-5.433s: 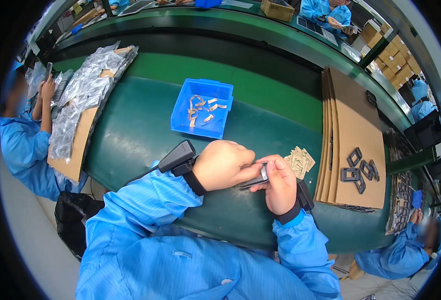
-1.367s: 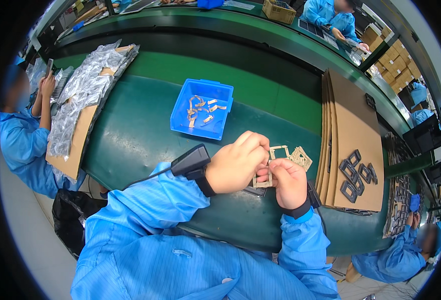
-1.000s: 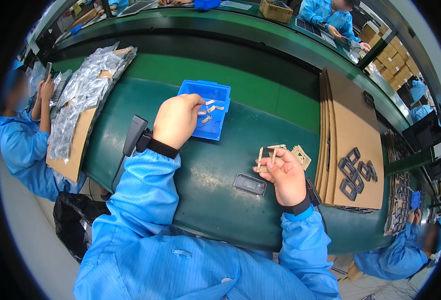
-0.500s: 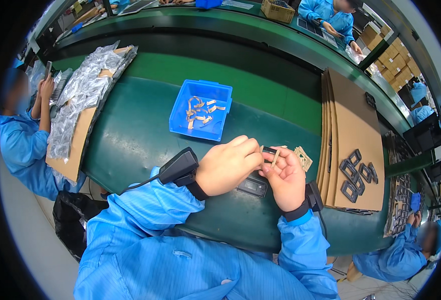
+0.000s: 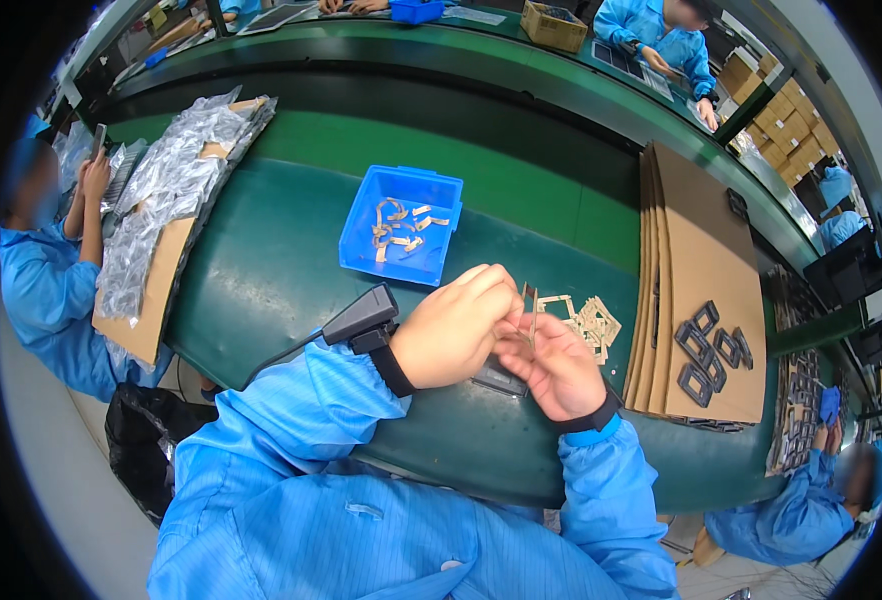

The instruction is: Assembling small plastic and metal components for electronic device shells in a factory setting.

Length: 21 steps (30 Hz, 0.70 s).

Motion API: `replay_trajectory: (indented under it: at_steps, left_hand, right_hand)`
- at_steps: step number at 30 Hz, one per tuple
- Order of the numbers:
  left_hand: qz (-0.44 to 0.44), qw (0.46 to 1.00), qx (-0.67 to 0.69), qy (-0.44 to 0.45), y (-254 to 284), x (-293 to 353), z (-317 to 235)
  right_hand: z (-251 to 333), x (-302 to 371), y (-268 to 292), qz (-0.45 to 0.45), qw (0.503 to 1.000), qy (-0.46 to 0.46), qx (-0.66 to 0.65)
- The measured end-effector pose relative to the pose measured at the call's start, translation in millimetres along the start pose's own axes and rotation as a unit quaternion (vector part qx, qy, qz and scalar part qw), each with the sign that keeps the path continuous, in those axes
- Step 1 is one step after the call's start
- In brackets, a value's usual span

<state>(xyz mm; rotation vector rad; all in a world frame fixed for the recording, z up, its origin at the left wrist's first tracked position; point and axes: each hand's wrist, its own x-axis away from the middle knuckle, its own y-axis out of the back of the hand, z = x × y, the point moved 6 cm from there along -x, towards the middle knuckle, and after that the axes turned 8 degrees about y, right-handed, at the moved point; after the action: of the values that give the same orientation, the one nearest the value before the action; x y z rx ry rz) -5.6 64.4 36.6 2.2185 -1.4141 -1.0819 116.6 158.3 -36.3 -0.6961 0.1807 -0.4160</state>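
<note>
- The left hand (image 5: 458, 328) reached in above the middle of the counter (image 5: 261, 240), its fingers bent toward the right hand; whether its grip was pinching anything could not be told, as the fingertips were partly hidden
- The right hand (image 5: 564, 375) was turned partly palm up, its grip pinching a thin frame (image 5: 532, 312) between thumb and fingers
- The thin frame stood nearly edge-on to the view, raised off the counter, between the two hands and just beside the left fingertips
- A black rectangular device (image 5: 502, 378) lay on the counter beneath the hands, partly covered by them
- Beyond the right hand lay a loose pile of beige frames (image 5: 595, 326), some overlapping
- A blue bin (image 5: 389, 264) stood on the counter beyond the left hand, with tan strips (image 5: 380, 242) inside, some curled and some flat
- To the right, a stack of cardboard sheets (image 5: 686, 250) carried a group of black frames (image 5: 698, 352), several touching
- To the left, clear plastic bags (image 5: 176, 165) covered much of a cardboard sheet (image 5: 148, 290)
- A black bag (image 5: 141, 430) sat below the counter's left end
- A co-worker in a blue smock (image 5: 46, 285) was at the left, holding up a flat object (image 5: 98, 140)
</note>
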Motion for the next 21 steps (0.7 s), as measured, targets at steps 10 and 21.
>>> replay_trajectory:
  at_steps: [10,21]
  left_hand:
    - [0.007,0.992,0.129,-0.008,-11.3,2.0,-4.5]
    - [-0.142,0.974,-0.176,-0.009,33.1,-5.6,13.9]
  right_hand:
    - [-13.1,4.7,-4.8,0.042,0.993,0.002,-0.114]
    - [17.7,4.7,9.5,-0.119,0.988,0.100,-0.020]
